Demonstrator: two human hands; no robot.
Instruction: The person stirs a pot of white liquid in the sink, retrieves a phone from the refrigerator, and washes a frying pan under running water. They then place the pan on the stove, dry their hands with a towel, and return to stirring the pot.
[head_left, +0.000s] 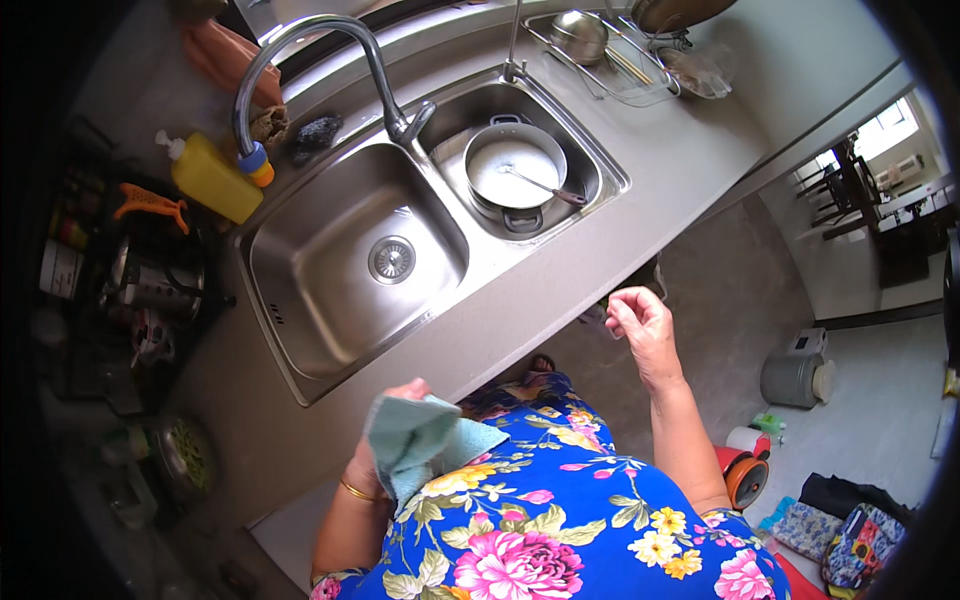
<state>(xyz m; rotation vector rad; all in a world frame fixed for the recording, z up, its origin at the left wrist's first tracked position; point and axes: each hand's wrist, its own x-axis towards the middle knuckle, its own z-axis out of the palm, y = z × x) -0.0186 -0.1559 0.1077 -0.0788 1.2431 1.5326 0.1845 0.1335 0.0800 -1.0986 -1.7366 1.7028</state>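
My left hand (364, 465) grips a light green cloth (416, 435) that hangs beside my floral clothing at the counter's front edge. Beyond the edge, over the floor, my right hand (641, 322) is raised with curled fingers; whether it pinches anything small cannot be told. In the smaller basin (589, 142) of the steel double sink sits a metal pot (517, 135) with whitish contents, a dark-handled utensil (559, 193) leaning in it. The larger basin (322, 262) shows its drain strainer. A curved chrome faucet (367, 45) with a blue and orange tip reaches over the sink's left side.
A yellow pump bottle (214, 176) and an orange peeler (150, 202) lie left of the sink. A wire rack (622, 56) with a metal bowl (580, 36) stands at the back right. Folded fabrics (814, 529) and a grey container (791, 380) are at the lower right.
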